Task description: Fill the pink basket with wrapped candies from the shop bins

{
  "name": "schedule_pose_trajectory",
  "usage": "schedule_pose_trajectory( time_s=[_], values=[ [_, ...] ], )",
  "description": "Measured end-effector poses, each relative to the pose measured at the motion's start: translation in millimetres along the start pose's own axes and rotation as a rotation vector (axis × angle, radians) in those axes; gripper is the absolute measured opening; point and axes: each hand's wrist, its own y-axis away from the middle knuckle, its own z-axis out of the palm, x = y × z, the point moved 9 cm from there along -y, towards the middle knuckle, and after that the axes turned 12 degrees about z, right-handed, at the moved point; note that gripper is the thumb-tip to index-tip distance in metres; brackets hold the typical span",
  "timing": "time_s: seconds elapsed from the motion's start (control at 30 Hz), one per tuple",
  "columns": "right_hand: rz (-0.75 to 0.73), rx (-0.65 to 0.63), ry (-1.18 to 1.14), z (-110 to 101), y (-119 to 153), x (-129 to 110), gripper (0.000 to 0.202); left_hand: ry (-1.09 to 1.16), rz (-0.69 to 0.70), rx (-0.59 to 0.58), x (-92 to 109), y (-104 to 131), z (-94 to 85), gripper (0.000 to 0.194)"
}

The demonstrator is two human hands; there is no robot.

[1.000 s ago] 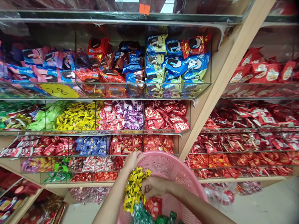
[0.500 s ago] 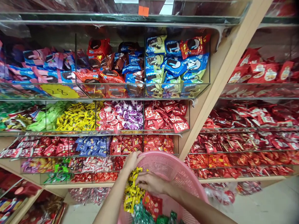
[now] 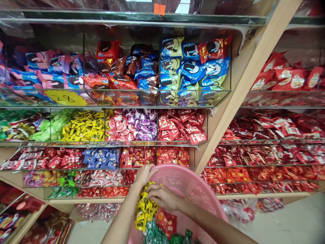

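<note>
A pink plastic basket point(image 3: 204, 191) is at the bottom centre, with yellow wrapped candies point(image 3: 144, 212), a red packet point(image 3: 167, 222) and green wrapped candies point(image 3: 156, 236) inside, mostly on its left and lower side. My left hand point(image 3: 145, 176) is closed round the basket's upper left rim. Inside the basket, my right hand point(image 3: 163, 196) rests at the yellow candies with its fingers bent over them; whether a candy is between its fingertips is too small to tell.
Glass-fronted shelves point(image 3: 131, 142) of sorted candies span the view beyond the basket. A slanting wooden upright point(image 3: 238, 94) divides them. Plastic bags of candy point(image 3: 241, 210) lie beneath the lowest shelf, and a yellow price tag point(image 3: 65, 97) hangs at left.
The upper shelves have shifted slightly right in view. Both hands keep nearly the same places, the left on the rim and the right at the yellow candies.
</note>
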Motion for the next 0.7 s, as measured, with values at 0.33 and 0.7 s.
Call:
schedule_pose_trajectory(
  time_s=[0.33,0.7],
  values=[
    [0.045,0.238,-0.147,-69,-2,2,0.024,0.019,0.034,0.007,5,2,-2.5,0.028],
    [1.095,0.457,0.356,-163,43,153,0.048,0.012,0.041,0.048,-3,0,3.1,0.038]
  ],
)
